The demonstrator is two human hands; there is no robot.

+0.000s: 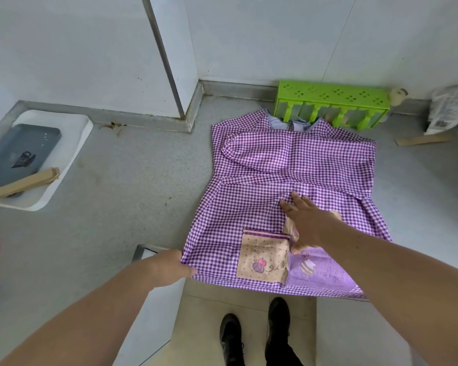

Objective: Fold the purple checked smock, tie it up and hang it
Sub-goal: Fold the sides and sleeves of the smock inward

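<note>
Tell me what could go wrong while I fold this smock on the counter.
1. The smock's lower hem hangs past the counter edge; only your left hand's grip on the corner and your flat right hand keep it there, so it may slide to the floor.
2. The collar lies against the green rack, so a tug could drag it along.
3. The sleeves look tucked across the chest, and may bunch up.

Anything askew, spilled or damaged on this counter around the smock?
Nothing spilled or torn. The purple checked smock lies flat, sleeves folded in. Only oddities: the green rack lies tipped on its side behind the collar, and brown stains mark the wall corner.
</note>
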